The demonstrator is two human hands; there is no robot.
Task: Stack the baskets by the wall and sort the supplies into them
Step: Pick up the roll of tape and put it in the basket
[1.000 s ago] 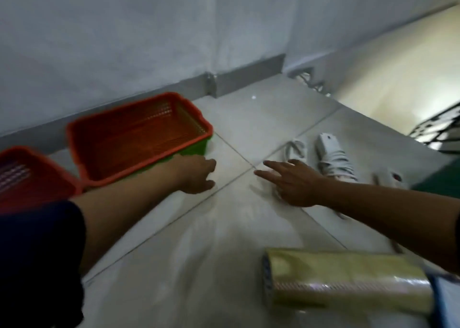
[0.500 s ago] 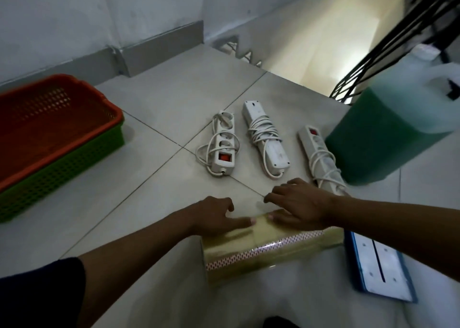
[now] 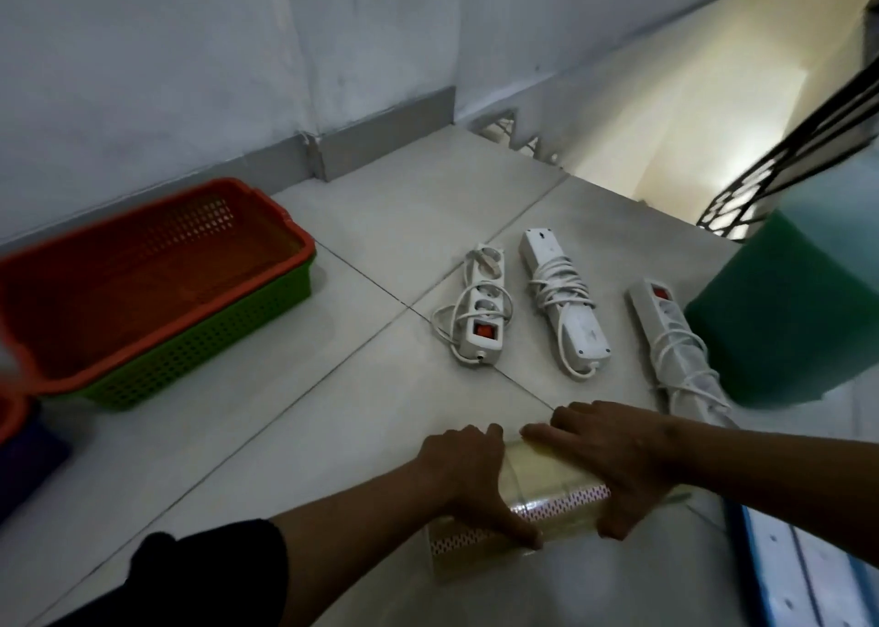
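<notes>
Honestly, from the orange basket [image 3: 157, 279] nested in the green basket [image 3: 209, 355] by the wall, across to my left hand [image 3: 468, 474] and right hand [image 3: 613, 464] curled around the glossy tape pack [image 3: 537, 498] on the floor, I fear it slipping mid-carry.

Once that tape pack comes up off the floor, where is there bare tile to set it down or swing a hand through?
Bare tile lies between the stacked orange plastic basket and the leftmost white power strip, and from there back to the grey skirting. Crowded: three strips lie side by side, the right one against the green jug. Both hands, left and right, cover the clear tape pack.
</notes>
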